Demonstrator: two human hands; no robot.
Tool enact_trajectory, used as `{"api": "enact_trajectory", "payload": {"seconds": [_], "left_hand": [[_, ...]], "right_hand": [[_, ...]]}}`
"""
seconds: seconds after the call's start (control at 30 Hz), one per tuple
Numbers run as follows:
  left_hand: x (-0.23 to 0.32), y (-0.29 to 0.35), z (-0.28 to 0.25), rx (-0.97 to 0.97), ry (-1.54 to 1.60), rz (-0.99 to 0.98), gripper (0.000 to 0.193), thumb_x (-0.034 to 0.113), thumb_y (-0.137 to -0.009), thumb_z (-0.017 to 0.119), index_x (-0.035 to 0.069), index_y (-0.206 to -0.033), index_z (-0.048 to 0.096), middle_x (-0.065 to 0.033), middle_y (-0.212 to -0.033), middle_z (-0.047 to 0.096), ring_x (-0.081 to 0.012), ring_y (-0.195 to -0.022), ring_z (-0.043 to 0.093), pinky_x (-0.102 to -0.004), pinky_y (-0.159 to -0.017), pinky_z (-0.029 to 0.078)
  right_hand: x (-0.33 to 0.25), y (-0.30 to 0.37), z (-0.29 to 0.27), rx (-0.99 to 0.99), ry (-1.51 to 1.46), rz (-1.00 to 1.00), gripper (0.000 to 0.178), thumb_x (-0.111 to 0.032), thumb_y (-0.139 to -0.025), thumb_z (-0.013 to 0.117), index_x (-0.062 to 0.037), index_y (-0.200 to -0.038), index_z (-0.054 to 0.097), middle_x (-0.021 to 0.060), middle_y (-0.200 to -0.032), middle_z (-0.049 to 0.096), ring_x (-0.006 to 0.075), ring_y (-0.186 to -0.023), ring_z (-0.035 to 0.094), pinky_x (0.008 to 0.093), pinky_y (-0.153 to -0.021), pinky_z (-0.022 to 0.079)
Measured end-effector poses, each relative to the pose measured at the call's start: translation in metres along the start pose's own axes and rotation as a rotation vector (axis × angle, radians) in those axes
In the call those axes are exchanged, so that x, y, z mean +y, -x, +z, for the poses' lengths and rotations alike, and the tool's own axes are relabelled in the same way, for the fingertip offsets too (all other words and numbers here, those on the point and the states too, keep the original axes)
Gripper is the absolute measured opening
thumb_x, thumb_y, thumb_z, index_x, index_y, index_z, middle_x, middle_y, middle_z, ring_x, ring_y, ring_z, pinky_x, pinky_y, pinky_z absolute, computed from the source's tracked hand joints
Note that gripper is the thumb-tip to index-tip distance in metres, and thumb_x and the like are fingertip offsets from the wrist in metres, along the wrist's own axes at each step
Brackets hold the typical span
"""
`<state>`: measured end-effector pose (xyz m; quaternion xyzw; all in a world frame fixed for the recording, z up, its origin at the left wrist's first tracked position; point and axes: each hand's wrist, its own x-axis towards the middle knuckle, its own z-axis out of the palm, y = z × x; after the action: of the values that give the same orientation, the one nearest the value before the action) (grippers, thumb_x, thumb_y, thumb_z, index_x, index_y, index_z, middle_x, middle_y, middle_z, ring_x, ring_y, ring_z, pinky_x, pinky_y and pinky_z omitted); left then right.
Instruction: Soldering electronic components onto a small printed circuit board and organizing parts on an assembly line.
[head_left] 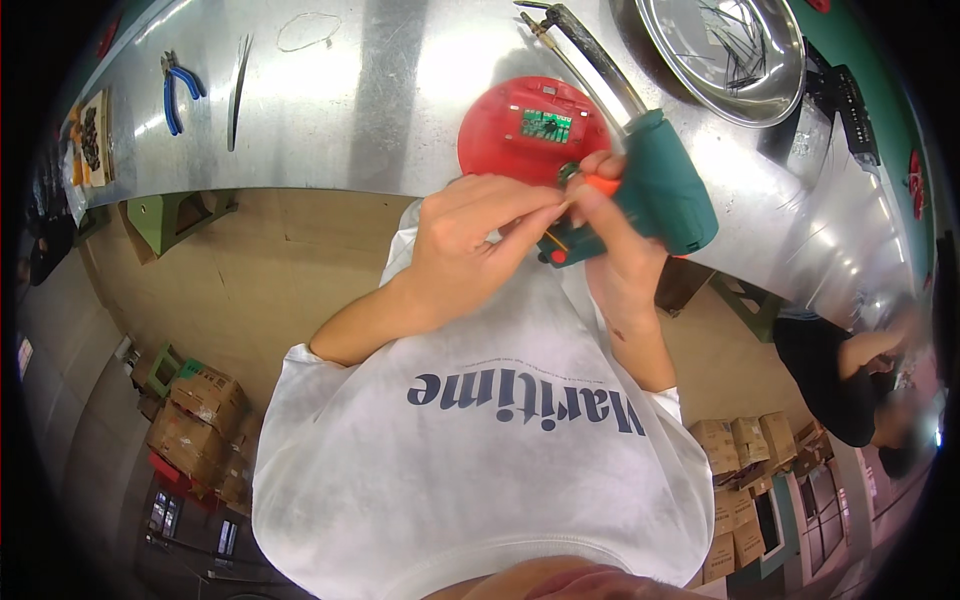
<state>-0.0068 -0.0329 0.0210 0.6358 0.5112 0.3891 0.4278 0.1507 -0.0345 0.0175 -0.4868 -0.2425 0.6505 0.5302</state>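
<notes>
A green gun-shaped hand tool (pixel 672 185), with a metal barrel reaching up and left, looks like a solder-feeding soldering gun. My right hand (pixel 625 235) is closed around it near its orange trigger (pixel 602 184). Against the right fingertips, my left hand (pixel 475 228) pinches at something thin that I cannot make out. Just beyond both hands lies a round red plastic housing (pixel 487 125) on the table. A small green circuit board (pixel 545 125) with dark leads sits in it, below the tool's barrel.
On the metal table (pixel 340 110) lie blue-handled cutters (pixel 172 95) and tweezers (pixel 240 92) at the left. A steel bowl (pixel 690 80) with dark wires stands at the far right. Cardboard boxes (pixel 200 420) are stacked behind me. Another person (pixel 830 370) works at the right.
</notes>
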Motion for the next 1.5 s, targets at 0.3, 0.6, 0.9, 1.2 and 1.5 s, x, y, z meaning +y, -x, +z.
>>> {"api": "enact_trajectory", "payload": {"seconds": [0.3,0.6,0.9,1.2,1.5], "left_hand": [[-0.025,-0.02,0.003,0.2,-0.164,0.062,0.008,0.003,-0.072,0.073,0.003,-0.08,0.07,-0.0097,-0.122,0.06,-0.0222,-0.1,0.051,-0.0318,-0.085,0.045],[-0.021,-0.026,0.006,0.19,-0.128,-0.026,0.004,0.004,-0.073,0.071,0.003,-0.075,0.067,-0.0073,-0.123,0.059,-0.0206,-0.101,0.051,-0.0316,-0.086,0.045],[-0.021,-0.027,0.006,0.181,-0.139,-0.043,0.004,0.004,-0.073,0.071,0.003,-0.075,0.067,-0.0067,-0.122,0.059,-0.0201,-0.101,0.051,-0.0314,-0.086,0.044],[-0.02,-0.028,0.005,0.172,-0.124,-0.061,0.003,0.004,-0.073,0.07,0.003,-0.074,0.067,-0.0068,-0.122,0.058,-0.0191,-0.101,0.05,-0.031,-0.087,0.043],[-0.019,-0.03,0.004,0.168,-0.108,-0.088,0.003,0.003,-0.073,0.07,0.002,-0.074,0.067,-0.0066,-0.121,0.058,-0.018,-0.099,0.05,-0.0303,-0.086,0.044]], "right_hand": [[-0.031,0.019,-0.043,-0.029,0.222,-0.018,0.02,-0.011,-0.082,0.062,0.0008,-0.095,0.053,0.0125,-0.098,0.055,0.016,-0.074,0.054,0.0254,-0.066,0.043],[-0.036,0.043,-0.072,-0.04,0.581,0.048,0.017,-0.002,-0.077,0.064,0.0024,-0.092,0.06,0.0089,-0.084,0.058,0.0138,-0.071,0.055,0.0265,-0.063,0.046],[-0.031,0.042,-0.078,-0.03,0.595,0.015,0.018,0.004,-0.071,0.067,0.0025,-0.088,0.063,0.0068,-0.077,0.057,0.0142,-0.067,0.055,0.026,-0.061,0.044],[-0.028,0.043,-0.087,-0.055,0.771,-0.12,0.02,0.003,-0.066,0.069,0.0017,-0.085,0.063,0.0069,-0.071,0.054,0.0168,-0.057,0.05,0.0275,-0.055,0.041],[-0.037,0.04,-0.067,-0.051,0.877,-0.139,0.019,0.002,-0.064,0.069,0.0009,-0.082,0.062,0.0091,-0.071,0.056,0.0195,-0.056,0.049,0.0277,-0.053,0.039]]}}
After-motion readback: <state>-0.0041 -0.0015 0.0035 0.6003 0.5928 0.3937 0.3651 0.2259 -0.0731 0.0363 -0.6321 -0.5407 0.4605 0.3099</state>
